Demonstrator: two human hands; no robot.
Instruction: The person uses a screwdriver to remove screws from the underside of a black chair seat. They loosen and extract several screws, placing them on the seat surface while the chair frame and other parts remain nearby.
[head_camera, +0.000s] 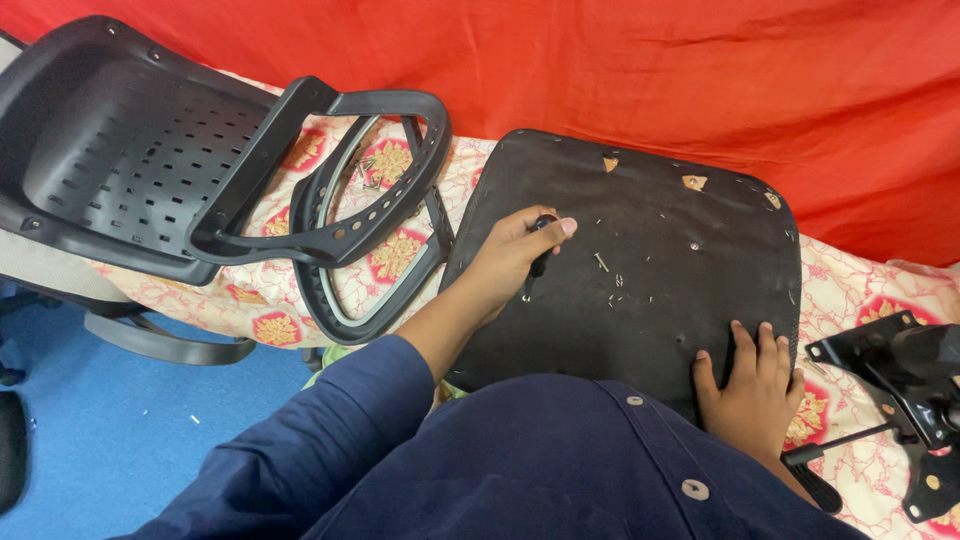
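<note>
While the black perforated plastic chair shell (110, 150) sits farthest out beyond the left hand, a black curved plastic armrest frame (375, 220) lies between that shell and the hand, on a cream cloth printed with red and gold flowers (270, 300). Below them, off the cloth's edge, blue floor (120, 440) shows, well to the outer side of the left arm in its dark blue sleeve (330, 440).

The left hand (512, 255) is clenched round a small black-handled screwdriver (538, 262), thumb stretched along the top, the tool's tip pointing down toward the person; whether the tip touches the surface cannot be told. Hand and tool rest over the left part of a wide black fabric-covered seat underside (650, 290), which spans the space between both hands. Just to the right of the left hand, several small loose metal screws (603, 264) lie scattered on that black surface. At its far edge, well beyond both hands, small torn patches (693, 182) show tan wood.

The right hand (752, 385) lies flat and released, fingers spread, pressing on the seat's near right corner and grasping nothing. Beside that hand, further right, a black metal chair tilt mechanism (915, 375) rests on the flowered cloth. Red fabric (700, 70) hangs behind everything.
</note>
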